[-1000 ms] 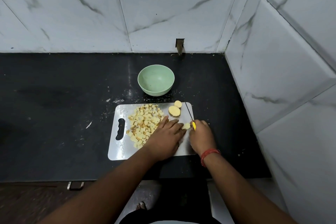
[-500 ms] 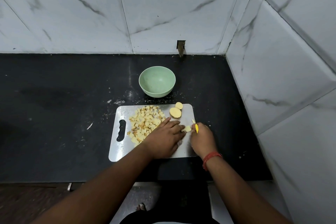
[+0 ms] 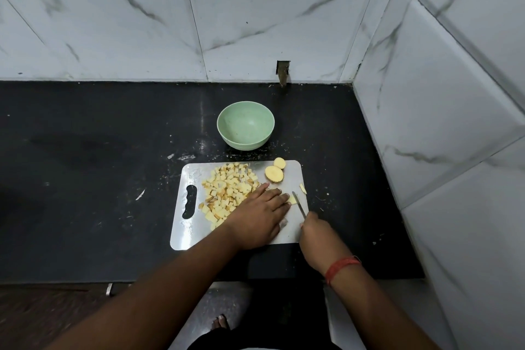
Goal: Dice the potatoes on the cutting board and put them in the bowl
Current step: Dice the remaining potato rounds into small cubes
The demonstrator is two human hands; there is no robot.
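Observation:
A steel cutting board [image 3: 181, 231] lies on the black counter, with a heap of diced potato [image 3: 227, 193] on its left half. Two round potato slices [image 3: 274, 173] sit at its far right corner, and a small cut strip [image 3: 303, 188] lies near the right edge. My left hand [image 3: 260, 217] lies over the board with its fingertips holding down a potato piece [image 3: 292, 199]. My right hand [image 3: 319, 233] grips a small knife [image 3: 299, 204] whose blade rests against that piece. The pale green bowl [image 3: 245, 125] stands beyond the board with nothing in it.
Tiled walls close the counter at the back and on the right. A small bracket [image 3: 283, 72] sticks out of the back wall behind the bowl. Potato scraps [image 3: 181, 157] dot the counter left of the bowl. The counter's front edge runs just under my wrists.
My right hand has drawn back toward me, so the knife blade now shows beside the held piece. A small strip lies free near the board's right edge. My left hand has barely moved.

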